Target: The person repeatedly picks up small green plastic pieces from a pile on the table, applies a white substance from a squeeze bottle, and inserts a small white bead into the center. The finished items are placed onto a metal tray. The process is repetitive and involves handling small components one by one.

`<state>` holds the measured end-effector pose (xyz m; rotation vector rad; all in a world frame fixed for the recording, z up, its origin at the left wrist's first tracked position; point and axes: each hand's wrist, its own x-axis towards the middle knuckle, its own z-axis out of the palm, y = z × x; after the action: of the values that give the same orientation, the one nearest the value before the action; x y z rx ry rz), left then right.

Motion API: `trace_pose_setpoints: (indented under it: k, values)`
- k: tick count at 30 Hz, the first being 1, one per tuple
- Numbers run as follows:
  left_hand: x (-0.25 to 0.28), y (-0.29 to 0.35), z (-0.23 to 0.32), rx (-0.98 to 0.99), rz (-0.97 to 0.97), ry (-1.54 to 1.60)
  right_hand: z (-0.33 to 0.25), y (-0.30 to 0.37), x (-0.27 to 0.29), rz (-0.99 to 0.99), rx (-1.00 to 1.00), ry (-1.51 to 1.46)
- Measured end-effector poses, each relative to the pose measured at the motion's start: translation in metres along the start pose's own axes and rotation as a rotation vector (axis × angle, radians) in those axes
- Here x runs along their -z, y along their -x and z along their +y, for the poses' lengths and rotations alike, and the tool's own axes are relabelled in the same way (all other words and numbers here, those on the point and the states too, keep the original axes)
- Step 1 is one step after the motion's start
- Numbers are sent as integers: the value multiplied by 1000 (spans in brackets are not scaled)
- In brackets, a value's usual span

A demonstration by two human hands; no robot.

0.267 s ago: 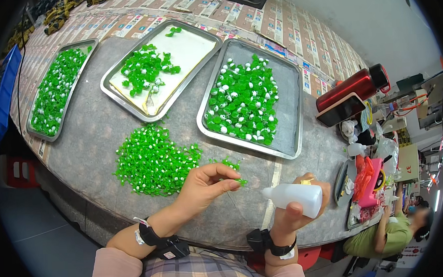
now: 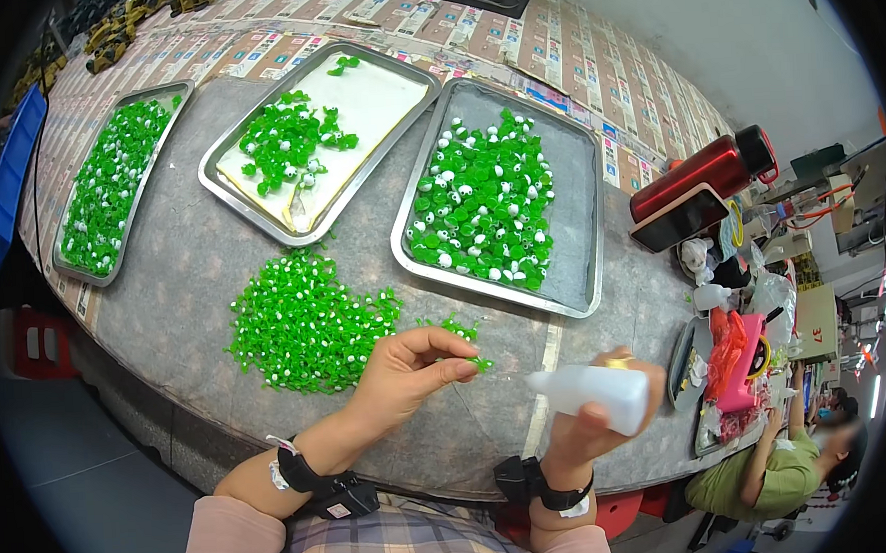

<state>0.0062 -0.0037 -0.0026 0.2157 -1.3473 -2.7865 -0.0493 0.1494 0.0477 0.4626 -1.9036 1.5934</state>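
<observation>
Between thumb and fingertips, my left hand (image 2: 398,381) pinches a small green plastic piece (image 2: 482,364). My right hand (image 2: 580,438) is wrapped round a translucent white squeeze bottle (image 2: 598,395). The bottle lies nearly level, its narrow nozzle pointing left at the green piece with a gap between them. Just beyond my left hand, a heap of small green pieces with white dots (image 2: 310,323) spreads over the grey tabletop (image 2: 179,310). A few loose green pieces (image 2: 456,327) lie behind my fingers.
Three metal trays hold green-and-white pieces: a left tray (image 2: 136,212), a white-lined middle tray (image 2: 385,94) and a right tray (image 2: 575,219). A red flask (image 2: 698,176) and a phone (image 2: 682,219) stand at the right. Beyond the clutter, a person in green (image 2: 774,474) sits.
The bottle has shifted very slightly right in my right hand, and its nozzle sits a little higher. My left hand keeps its pinch in nearly the same spot.
</observation>
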Motion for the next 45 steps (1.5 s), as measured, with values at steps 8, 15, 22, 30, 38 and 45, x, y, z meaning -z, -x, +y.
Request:
trace_pose_setpoints:
  k: [8,15,22,30,38,45]
  values:
    - [-1,0,2,59,69,9,38,-50,53,-177,-349,45]
    - [-3,-1,1,77,49,59,103,-35,104,-303,-591,75]
    - [-1,0,1,89,88,42,40,-61,54,-194,142,738]
    - [-5,-4,4,69,96,49,95,-61,-36,-788,-48,557]
    - [3,3,5,21,31,79,31,-50,-19,-926,-368,149]
    - [-3,0,5,33,-133,46,25,-12,-3,-1050,-786,-438]
